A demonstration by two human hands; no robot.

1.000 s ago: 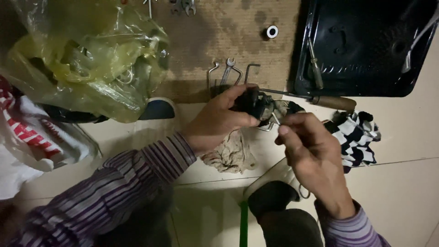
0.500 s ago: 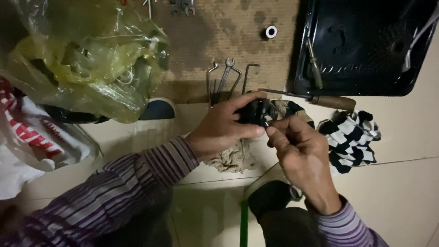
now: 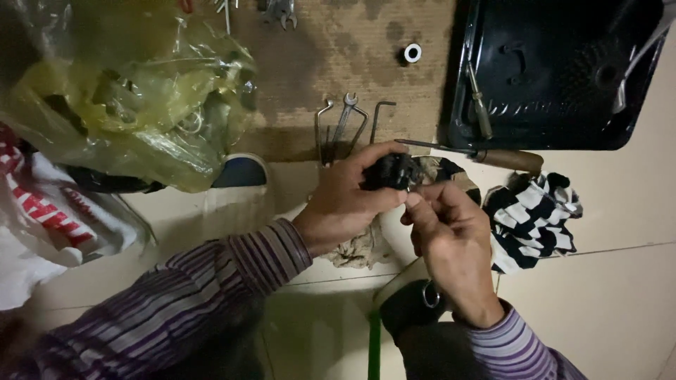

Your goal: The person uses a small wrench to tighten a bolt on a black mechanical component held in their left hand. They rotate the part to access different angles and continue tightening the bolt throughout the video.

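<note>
the left hand (image 3: pixel 345 200) is clamped around a small black part (image 3: pixel 389 171) at centre frame, over a dirty rag (image 3: pixel 355 250). the right hand (image 3: pixel 451 236) pinches at the part's 4 o'clock edge, touching the left thumb. a wooden-handled screwdriver (image 3: pixel 493 156) lies at 2 o'clock, a striped cloth (image 3: pixel 531 218) at 3 o'clock.
</note>
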